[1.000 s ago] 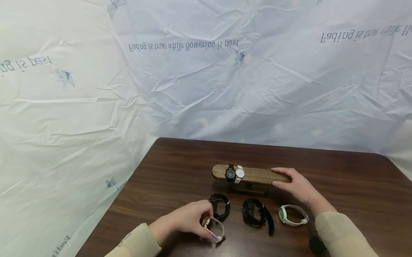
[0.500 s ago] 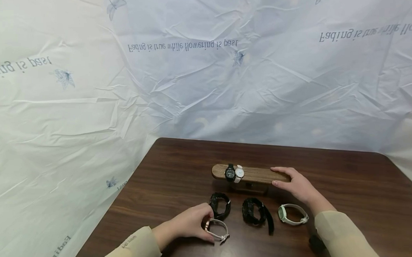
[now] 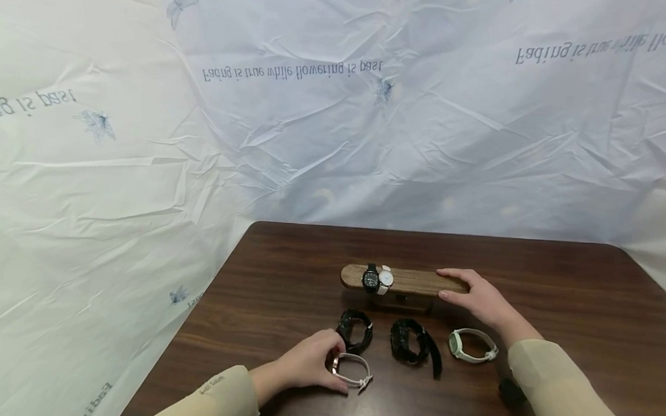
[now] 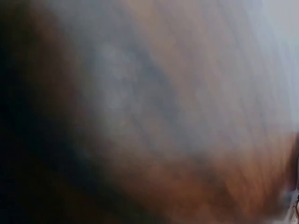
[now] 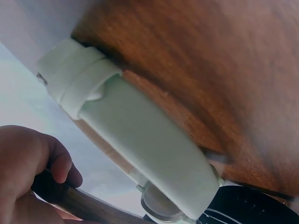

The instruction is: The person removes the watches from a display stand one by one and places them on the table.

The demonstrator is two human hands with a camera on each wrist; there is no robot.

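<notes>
Left hand (image 3: 305,366) sits at about 7 o'clock on the desk (image 3: 556,283), fingers curled around the rose-gold watch with the white strap (image 3: 350,371), which lies flat on the wood at its fingertips. Right hand (image 3: 475,295) is up around 1 o'clock, fingers wrapped over the right end of the wooden watch bar (image 3: 404,281), steadying it.

The watch looks light, with a thin bendy strap and a small hard case (the glass is the fragile bit). I'd pick it up by the case edges or the strap right next to it, since the loose strap ends will flop and the polished case could slip.

Outward from there: two black watches (image 3: 355,330) (image 3: 413,345) lie in a row just behind it, and a mint-green watch (image 3: 471,345) sits near the right wrist. On the bar sit a black watch (image 3: 370,278) and a white-faced one (image 3: 385,279), touching.

Compared with a second ago, the watch was tilted up in the left fingers; now it's set down flat. Right hand hasn't budged.
</notes>
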